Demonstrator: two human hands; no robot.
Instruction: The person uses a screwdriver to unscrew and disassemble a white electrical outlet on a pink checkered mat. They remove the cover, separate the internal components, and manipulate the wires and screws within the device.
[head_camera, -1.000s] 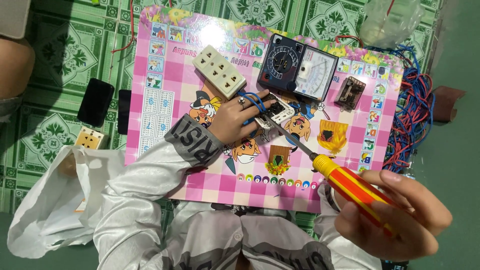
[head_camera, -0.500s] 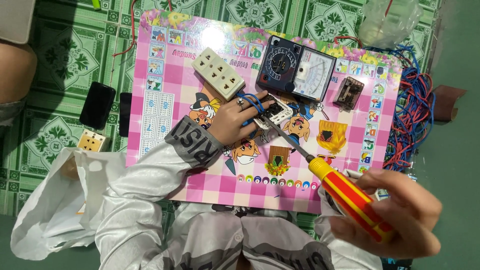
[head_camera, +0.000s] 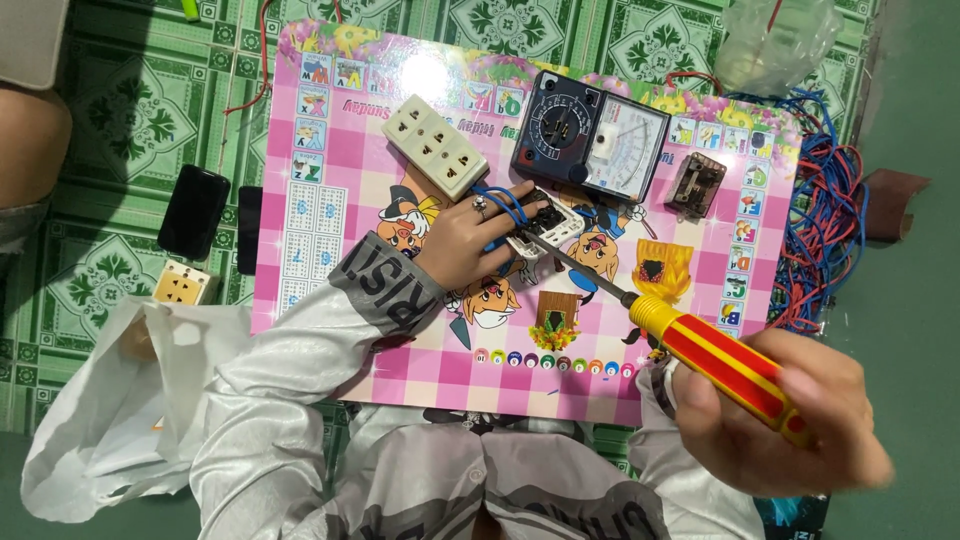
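My left hand (head_camera: 478, 232) rests on a pink checkered board (head_camera: 330, 160) and holds down a small white switch part (head_camera: 548, 228) with blue wires (head_camera: 505, 200) running over my fingers. In my right hand (head_camera: 775, 415) is a screwdriver with a red and yellow handle (head_camera: 715, 365). Its metal shaft (head_camera: 580, 270) reaches up and left, and the tip meets the white part.
On the board lie a cream multi-socket block (head_camera: 436, 146), a black analog meter (head_camera: 592, 138) and a small brown part (head_camera: 695, 184). Red and blue wires (head_camera: 825, 230) pile at the right edge. A dark phone (head_camera: 193, 212), a small socket (head_camera: 182, 285) and a white plastic bag (head_camera: 110, 400) lie left.
My right hand with the screwdriver has shifted slightly lower and to the right in view. The left hand stays on the white part.
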